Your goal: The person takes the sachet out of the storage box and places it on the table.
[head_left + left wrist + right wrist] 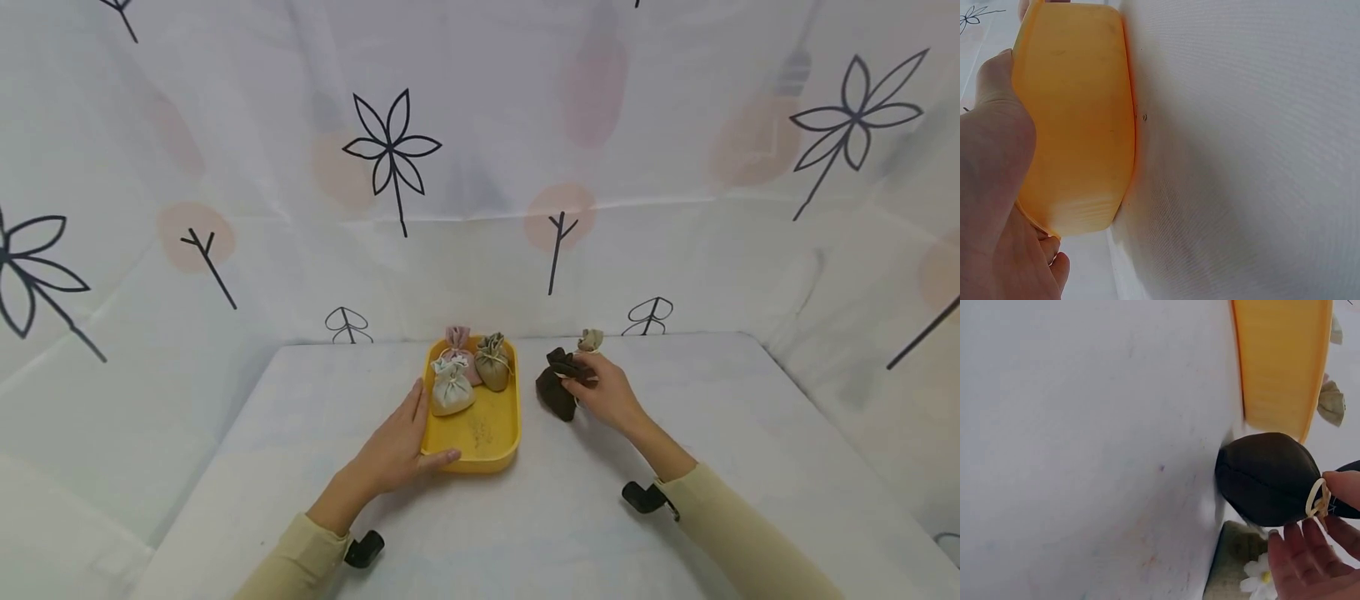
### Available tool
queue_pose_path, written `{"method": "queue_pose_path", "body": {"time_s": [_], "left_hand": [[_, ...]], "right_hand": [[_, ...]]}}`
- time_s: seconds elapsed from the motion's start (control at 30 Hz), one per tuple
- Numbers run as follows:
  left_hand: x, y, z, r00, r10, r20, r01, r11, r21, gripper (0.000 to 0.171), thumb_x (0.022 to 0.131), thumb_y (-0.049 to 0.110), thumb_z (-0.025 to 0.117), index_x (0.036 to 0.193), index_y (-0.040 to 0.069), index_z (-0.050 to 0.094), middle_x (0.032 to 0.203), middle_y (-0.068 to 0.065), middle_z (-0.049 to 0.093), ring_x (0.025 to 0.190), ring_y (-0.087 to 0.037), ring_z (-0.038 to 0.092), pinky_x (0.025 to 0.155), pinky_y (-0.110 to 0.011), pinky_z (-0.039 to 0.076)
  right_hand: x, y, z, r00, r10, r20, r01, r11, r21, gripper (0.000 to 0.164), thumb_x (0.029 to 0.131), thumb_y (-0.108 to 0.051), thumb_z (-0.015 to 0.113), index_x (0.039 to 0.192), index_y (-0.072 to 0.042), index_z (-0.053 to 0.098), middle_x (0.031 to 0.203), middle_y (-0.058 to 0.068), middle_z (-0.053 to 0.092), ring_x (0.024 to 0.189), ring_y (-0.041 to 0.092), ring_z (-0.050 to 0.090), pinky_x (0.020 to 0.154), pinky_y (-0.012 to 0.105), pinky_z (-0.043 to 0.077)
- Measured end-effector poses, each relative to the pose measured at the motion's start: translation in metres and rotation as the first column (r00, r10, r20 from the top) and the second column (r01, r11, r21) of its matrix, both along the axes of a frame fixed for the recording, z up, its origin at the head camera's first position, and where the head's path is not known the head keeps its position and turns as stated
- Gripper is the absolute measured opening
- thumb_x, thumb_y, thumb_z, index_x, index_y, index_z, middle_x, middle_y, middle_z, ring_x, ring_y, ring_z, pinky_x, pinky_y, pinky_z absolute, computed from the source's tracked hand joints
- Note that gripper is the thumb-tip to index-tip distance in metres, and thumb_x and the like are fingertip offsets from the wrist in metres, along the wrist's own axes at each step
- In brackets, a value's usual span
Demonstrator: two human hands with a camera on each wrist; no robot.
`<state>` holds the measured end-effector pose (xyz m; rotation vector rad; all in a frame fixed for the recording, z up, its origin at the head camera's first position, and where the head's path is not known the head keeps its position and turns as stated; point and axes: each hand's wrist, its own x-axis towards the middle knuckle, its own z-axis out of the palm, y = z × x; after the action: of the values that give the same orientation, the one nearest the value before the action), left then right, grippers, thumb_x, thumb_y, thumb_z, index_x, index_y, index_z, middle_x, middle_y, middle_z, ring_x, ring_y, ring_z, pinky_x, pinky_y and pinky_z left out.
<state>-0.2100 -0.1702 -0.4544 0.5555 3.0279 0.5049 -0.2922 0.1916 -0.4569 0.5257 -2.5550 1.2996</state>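
Observation:
My left hand (397, 442) grips the near left corner of a yellow tray (487, 454), thumb on the near rim and fingers along the left side. The tray's outer wall (1079, 119) fills much of the left wrist view. To the right of the tray, my right hand (609, 392) pinches a dark brown drawstring pouch (555, 396) at its gathered neck. Its cream cord (1316, 500) shows at the fingertips, and the pouch's rounded bottom hangs right at the table surface. Behind it stands a beige-green pouch (591, 340) with a white daisy (1259, 576), mostly hidden in the head view.
Inside the tray's far half sit a white pouch (452, 392), a pink pouch (459, 337) and an olive pouch (492, 367). A white cloth covers the table (510, 542). Behind it hangs a white curtain (480, 275) with plant drawings.

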Motion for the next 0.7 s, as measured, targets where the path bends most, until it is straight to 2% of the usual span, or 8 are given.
{"method": "queue_pose_path", "body": {"time_s": [0.4, 0.7], "left_hand": [[-0.001, -0.001, -0.001, 1.0, 0.002, 0.003, -0.002, 1.0, 0.008, 0.122, 0.089, 0.078, 0.056, 0.162, -0.001, -0.001, 0.171, -0.019, -0.003, 0.156, -0.034, 0.016, 0.124, -0.046, 0.023], [0.002, 0.0, 0.001, 1.0, 0.001, 0.002, -0.001, 1.0, 0.018, 0.121, 0.089, 0.075, 0.058, 0.162, -0.003, 0.001, 0.17, -0.02, -0.001, 0.156, -0.035, 0.017, 0.124, -0.047, 0.024]], "right_hand": [[0.014, 0.019, 0.001, 0.999, -0.033, -0.02, 0.033, 0.999, 0.008, 0.044, 0.092, -0.007, 0.075, 0.132, 0.008, 0.06, 0.119, 0.023, 0.064, 0.102, 0.038, 0.067, 0.087, 0.047, 0.059], [0.029, 0.034, 0.005, 0.998, -0.053, -0.043, 0.054, 0.998, 0.02, 0.041, 0.092, -0.006, 0.076, 0.127, 0.008, 0.062, 0.115, 0.024, 0.066, 0.101, 0.04, 0.067, 0.085, 0.05, 0.059]]}}
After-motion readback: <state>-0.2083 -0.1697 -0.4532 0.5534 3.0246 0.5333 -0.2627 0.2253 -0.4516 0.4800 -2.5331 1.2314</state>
